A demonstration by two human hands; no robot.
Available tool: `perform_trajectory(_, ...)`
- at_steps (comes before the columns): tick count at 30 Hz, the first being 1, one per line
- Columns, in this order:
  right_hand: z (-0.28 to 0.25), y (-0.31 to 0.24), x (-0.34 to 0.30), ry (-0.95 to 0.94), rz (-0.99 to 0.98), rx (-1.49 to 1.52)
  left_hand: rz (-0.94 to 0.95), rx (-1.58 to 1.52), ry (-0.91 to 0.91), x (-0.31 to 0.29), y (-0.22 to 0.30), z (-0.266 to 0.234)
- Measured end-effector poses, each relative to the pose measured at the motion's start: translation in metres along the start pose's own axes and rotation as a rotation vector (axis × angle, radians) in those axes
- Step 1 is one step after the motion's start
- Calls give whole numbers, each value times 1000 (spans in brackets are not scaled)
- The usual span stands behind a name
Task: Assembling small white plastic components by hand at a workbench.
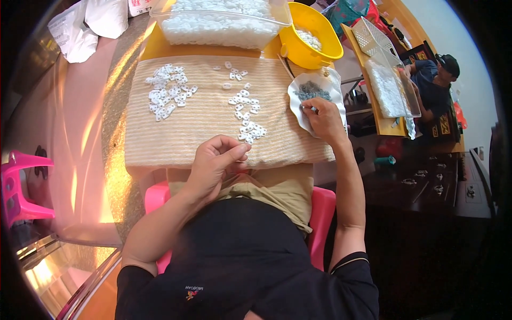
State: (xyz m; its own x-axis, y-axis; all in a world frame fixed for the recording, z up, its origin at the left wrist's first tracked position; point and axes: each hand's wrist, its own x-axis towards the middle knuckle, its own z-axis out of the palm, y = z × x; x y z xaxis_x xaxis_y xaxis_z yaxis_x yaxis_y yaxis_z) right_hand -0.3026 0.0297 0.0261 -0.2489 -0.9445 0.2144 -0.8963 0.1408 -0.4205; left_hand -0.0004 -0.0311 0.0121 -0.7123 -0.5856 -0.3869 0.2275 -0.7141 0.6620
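Nearest, the left hand point(217, 162) has its grip pinched, thumb to forefinger, on a small white piece point(247, 146) by the near end of the loose white pieces point(252, 131) on the cloth-covered worktop point(197, 136). The right hand point(324, 118) bunches its fingers over a white dish point(337, 85) of grey bits point(308, 90), its hold unclear; beyond stand a filled clear tub point(286, 17) and yellow basin point(329, 33).

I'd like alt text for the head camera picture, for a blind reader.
A seated person reaches the right hand over small grey pieces on a white dish; the left hand makes a pinch beside white parts on a striped cloth. Behind stand a clear tub and a yellow bowl.
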Motion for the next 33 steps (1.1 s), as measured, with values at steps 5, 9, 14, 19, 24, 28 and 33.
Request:
perform_trajectory(5, 2, 7, -1, 1, -74, -78, 18, -16, -6, 1, -1, 0)
perform_trajectory(9, 2, 4, -1, 16, -108, -93, 27, -14, -9, 1, -2, -2)
perform_trajectory(14, 0, 2, -4, 19, -100, -75, 29, -5, -19, 2, -1, -1)
perform_trajectory(19, -3, -1, -6, 33, -73, -104, 23, -3, -8, 2, -2, 0)
perform_trajectory(24, -8, -14, 6, 12, -105, -101, 23, -2, 3, 1, -2, -1)
perform_trajectory(28, -7, -34, 24, 14, -203, -94, 26, 7, -2, 2, -1, 0)
perform_trajectory(33, 3, -83, 47, -13, -201, 1, 31, 21, -35, 3, -4, -6)
